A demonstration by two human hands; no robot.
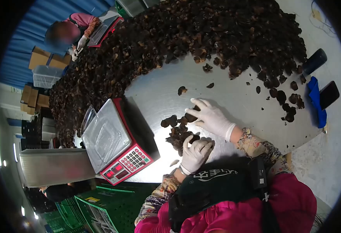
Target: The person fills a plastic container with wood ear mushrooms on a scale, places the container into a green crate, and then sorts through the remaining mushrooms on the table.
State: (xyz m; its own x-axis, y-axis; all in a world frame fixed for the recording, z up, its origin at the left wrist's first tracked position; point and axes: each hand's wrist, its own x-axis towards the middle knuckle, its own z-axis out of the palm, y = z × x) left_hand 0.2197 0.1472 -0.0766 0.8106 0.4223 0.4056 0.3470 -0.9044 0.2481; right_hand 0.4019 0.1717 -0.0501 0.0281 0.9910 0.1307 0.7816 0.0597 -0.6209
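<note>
Both my hands wear white gloves and work over a small pile of dark dried fungus pieces (177, 134) on a shiny metal table (232, 91). My left hand (195, 153) curls over the near edge of the pile, fingers closed on a dark piece. Just beyond it, my right hand (213, 116) reaches left and pinches another dark piece (191, 116) at its fingertips. A huge heap of the same dried fungus (186, 35) covers the far side of the table.
A red scale (125, 161) with a clear plastic tray on top stands left of the pile. A phone (328, 94), a blue cloth (316, 99) and a black cylinder (314, 61) lie at right. Another person (71, 33) works at the far left. Green crates (108, 209) sit below.
</note>
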